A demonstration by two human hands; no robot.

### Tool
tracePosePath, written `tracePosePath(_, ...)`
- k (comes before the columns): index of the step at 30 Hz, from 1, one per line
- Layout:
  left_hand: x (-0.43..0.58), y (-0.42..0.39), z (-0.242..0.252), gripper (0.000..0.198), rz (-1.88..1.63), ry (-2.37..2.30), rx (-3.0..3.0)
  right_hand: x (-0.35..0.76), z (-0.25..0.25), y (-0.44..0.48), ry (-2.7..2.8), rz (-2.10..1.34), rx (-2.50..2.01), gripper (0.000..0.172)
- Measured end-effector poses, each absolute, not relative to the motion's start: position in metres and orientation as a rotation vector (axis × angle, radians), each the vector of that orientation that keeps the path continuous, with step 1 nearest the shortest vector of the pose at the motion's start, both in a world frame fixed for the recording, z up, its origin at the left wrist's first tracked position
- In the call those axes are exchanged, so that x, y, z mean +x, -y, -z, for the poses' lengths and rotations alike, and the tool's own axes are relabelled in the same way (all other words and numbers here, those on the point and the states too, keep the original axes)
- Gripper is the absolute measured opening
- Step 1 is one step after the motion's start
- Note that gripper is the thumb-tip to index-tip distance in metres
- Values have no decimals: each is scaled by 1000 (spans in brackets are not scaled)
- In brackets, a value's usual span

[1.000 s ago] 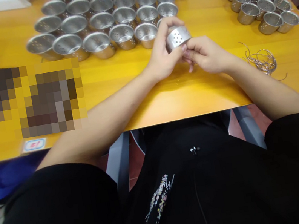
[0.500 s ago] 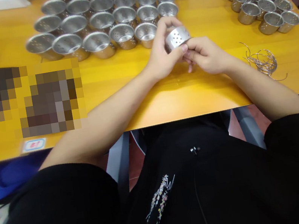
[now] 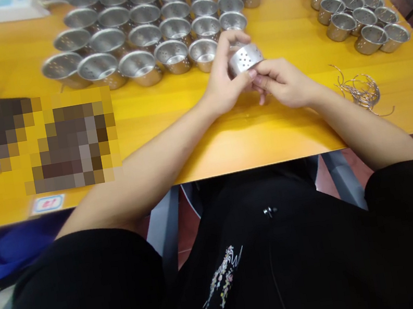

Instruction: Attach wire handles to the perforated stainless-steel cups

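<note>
A small perforated metal cup is tipped on its side above the table, its holed wall facing me. My left hand is wrapped round it, fingers over the far side and thumb along the near edge. Against the cup's right lower edge, my right hand is closed in a pinch, its fingertips meeting the left thumb. Whatever lies between those right fingertips is hidden. A tangled pile of thin bent wires lies on the table to the right of my right hand.
Rows of perforated metal cups stand upright behind my hands on the yellow table. At the right back is a group of similar cups with wire handles. A blurred-out dark object and a small label are at the left.
The whole view has shifted slightly, with the table things now lower in the picture. Both hands keep nearly the same hold at the cup.
</note>
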State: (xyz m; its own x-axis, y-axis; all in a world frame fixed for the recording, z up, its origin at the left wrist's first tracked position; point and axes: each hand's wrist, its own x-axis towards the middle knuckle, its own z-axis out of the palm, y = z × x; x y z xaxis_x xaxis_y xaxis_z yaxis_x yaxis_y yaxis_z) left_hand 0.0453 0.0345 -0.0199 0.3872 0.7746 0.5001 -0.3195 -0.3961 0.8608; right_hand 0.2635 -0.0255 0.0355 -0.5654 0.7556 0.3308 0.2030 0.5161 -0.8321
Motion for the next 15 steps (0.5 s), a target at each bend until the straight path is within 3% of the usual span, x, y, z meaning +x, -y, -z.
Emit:
tracePosePath(5, 49, -40, 26, 102, -1231, -395, 1574, 265, -34, 23, 2063, -998, -817, 79)
tracePosePath(15, 55, -45, 42, 101, -1164, -386, 1522, 271, -29, 18, 2114, -985, -767, 68)
